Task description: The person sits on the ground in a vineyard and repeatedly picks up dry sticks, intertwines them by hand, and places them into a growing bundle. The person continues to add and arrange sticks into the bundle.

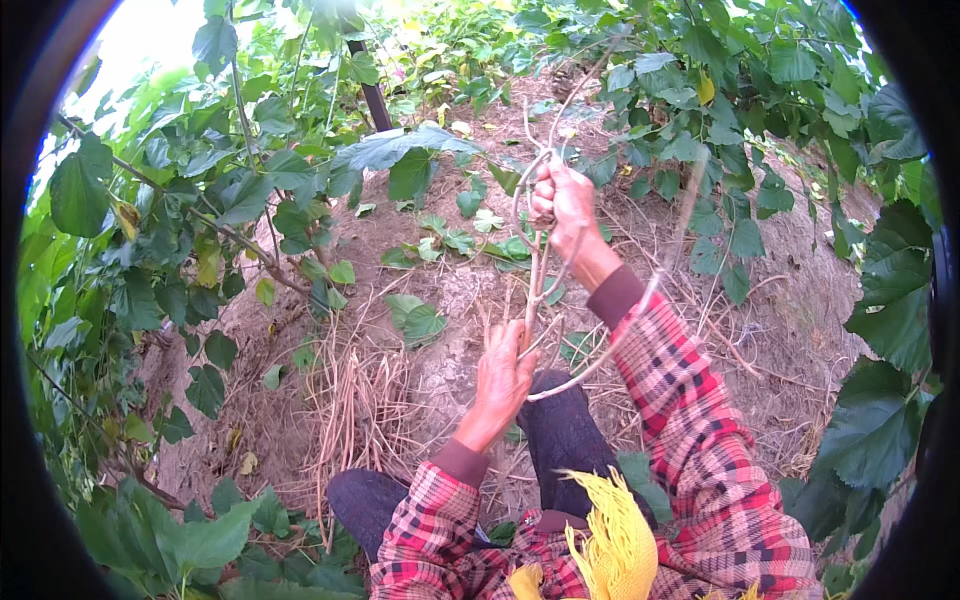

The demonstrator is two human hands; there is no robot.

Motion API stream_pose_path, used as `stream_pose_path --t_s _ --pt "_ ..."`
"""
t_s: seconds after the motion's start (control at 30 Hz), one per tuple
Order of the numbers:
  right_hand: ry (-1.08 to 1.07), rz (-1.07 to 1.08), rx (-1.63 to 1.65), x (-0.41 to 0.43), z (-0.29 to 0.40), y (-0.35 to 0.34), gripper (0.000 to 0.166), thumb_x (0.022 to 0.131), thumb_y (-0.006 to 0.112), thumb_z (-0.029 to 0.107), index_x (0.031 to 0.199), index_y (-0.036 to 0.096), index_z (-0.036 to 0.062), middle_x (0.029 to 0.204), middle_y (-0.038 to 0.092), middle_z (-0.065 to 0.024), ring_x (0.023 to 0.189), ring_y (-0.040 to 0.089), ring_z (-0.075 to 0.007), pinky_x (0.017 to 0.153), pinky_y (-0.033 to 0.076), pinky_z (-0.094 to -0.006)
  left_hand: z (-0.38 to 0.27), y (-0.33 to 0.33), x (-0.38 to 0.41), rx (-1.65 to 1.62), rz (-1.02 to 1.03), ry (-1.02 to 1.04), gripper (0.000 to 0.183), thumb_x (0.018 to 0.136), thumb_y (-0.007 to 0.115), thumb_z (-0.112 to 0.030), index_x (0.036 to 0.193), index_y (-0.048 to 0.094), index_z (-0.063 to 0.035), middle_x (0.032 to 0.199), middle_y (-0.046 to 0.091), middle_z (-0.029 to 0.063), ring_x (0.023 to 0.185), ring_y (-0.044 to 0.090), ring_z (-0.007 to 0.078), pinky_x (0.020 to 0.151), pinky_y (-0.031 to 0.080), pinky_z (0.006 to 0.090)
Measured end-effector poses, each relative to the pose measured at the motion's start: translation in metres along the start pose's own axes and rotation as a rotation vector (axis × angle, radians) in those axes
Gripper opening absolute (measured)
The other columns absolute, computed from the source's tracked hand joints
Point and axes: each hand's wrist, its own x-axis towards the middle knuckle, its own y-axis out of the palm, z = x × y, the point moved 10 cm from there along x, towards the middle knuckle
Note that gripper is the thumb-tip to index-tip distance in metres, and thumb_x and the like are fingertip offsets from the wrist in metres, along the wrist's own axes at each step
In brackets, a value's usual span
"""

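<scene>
My right hand (566, 206) is closed around a thin bare stem (519, 206), which bends into a loop beside the fingers. Lower down, my left hand (501, 384) grips several brown branches (535, 277) that rise upright between the two hands. A long pale stem (600, 361) curves from near my left hand past my right sleeve, its upper end blurred. Whether my right hand also holds the upright branches cannot be made out. My knees, in dark trousers (574, 442), are just behind the branches.
A heap of dry thin stems (364, 405) lies on the bare soil (450, 300) to the left. Leafy branches (247, 240) reach in from the left, and more foliage (885, 420) hangs at right. A dark post (373, 94) stands behind. Yellow fringed cloth (622, 540) hangs at my chest.
</scene>
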Motion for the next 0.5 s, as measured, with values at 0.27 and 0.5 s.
stream_pose_path --t_s 0.27,0.5 --pt "-0.174 0.302 -0.519 -0.010 -0.009 0.053 0.035 0.099 0.044 0.033 0.093 0.059 0.0015 0.072 0.058 -0.0023 0.061 0.056 -0.0108 0.053 0.046 -0.0241 0.065 0.000 0.013 -0.457 0.092 -0.387 0.016 0.088 0.061 -0.011 0.103 0.057 -0.0064 0.068 0.052 -0.0032 0.053 0.044 0.0049 0.044 0.035 0.0205" --pt "-0.319 0.480 -1.210 -0.043 -0.046 -0.040 0.039 0.093 0.040 0.035 0.088 0.055 0.0001 0.081 0.056 -0.0149 0.077 0.054 -0.0314 0.071 0.041 -0.0420 0.117 -0.077 0.001 -0.997 0.093 -0.459 0.015 0.090 0.062 -0.017 0.094 0.058 -0.0031 0.058 0.045 -0.0053 0.044 0.038 0.0038 0.038 0.033 0.0182"
